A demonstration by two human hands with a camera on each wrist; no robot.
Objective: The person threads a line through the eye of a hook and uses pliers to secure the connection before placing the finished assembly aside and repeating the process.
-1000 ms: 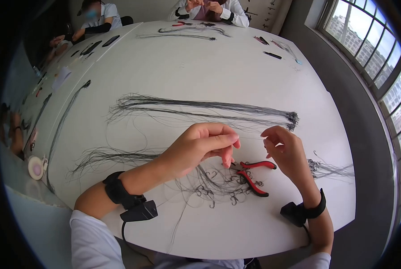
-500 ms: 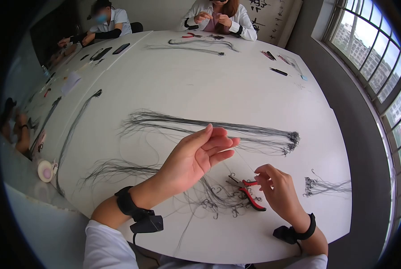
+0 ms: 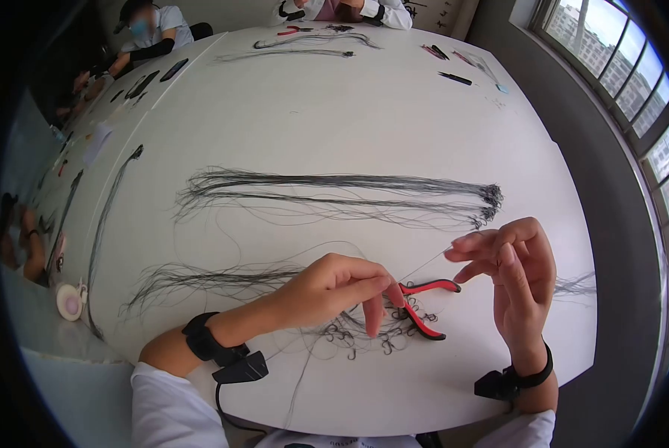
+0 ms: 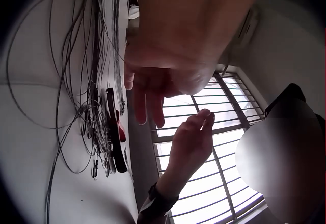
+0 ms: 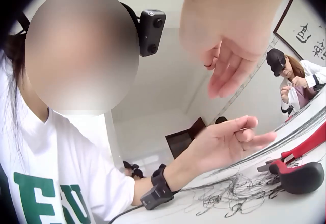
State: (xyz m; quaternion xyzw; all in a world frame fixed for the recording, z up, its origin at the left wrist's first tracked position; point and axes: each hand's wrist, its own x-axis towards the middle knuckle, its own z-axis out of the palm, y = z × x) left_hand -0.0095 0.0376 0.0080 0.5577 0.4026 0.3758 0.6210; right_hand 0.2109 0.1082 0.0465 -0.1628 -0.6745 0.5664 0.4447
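Note:
My left hand [image 3: 342, 287] is over the front of the table, thumb and index finger pinching a thin fishing line [image 3: 428, 263]. The line slants up from there to my right hand [image 3: 525, 276], which is raised on the right with its fingers bent. In the right wrist view a small dark fish hook [image 5: 208, 67] shows at the right thumb and index finger. Beneath the left fingertips lie pliers [image 3: 419, 322] with red and black handles, their tips hidden by the hand. Loose fish hooks [image 3: 343, 334] with tangled lines lie beside them.
A long bundle of hooked lines [image 3: 334, 179] lies across the table behind my hands. Another bundle [image 3: 207, 280] spreads to the left, with a round white object [image 3: 70, 301] farther left. A black pen-like tool [image 3: 454, 78] lies at the far right. Other people sit across the table.
My right hand has risen and turned, moving right and away from the pliers. The left hand has gone from palm-up and spread to lowered and pinching. The head view has shifted slightly.

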